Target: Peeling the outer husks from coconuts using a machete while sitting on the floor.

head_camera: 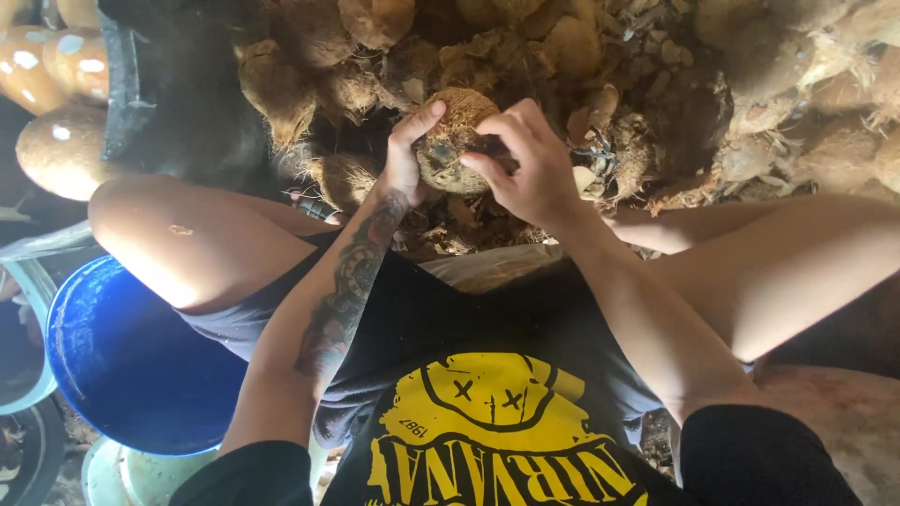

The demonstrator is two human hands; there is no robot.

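Heaped across the top: a wide pile of coconut husks (656,75), brown, fibrous, torn, reaching from the dark crate (178,94) on the left to the right edge. Lower left, beside the bare left knee: a blue bucket (131,365), round, rim touching a pale tub (28,300). Upper left corner: smooth orange-brown coconuts (56,66), glossy with light spots. Between the knees, just before the pile: a single coconut (450,141), round, shaggy brown on top, with a darker grey patch facing the camera. Gripped from both sides: left hand (405,159) curled round its left flank, thumb raised along the shell; right hand (527,164) closed over its right and top, fingertips pressing the front. Little free room: husks close behind, thighs on either side, lap open below.
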